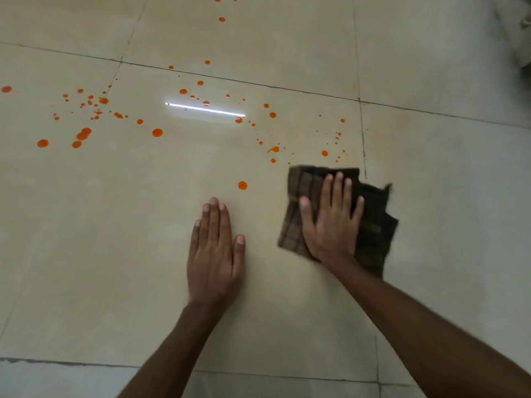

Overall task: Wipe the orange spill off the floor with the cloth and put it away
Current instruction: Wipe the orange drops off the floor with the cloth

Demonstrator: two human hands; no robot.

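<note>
Orange drops of the spill [157, 132] lie scattered across the beige floor tiles [129, 214], thickest at the far left and in the middle. One larger drop [242, 185] sits just beyond my left hand. A dark brown checked cloth [373, 222] lies flat on the floor at the right. My right hand [330, 222] presses on it with straight, spread fingers. My left hand [214, 251] rests flat on the bare tile to the left of the cloth, fingers together, holding nothing.
Dark grout lines [362, 139] cross the floor. A bright reflection of a tube light [205, 109] shows on the tile among the drops. Something pale and blurred [521, 38] sits at the top right corner.
</note>
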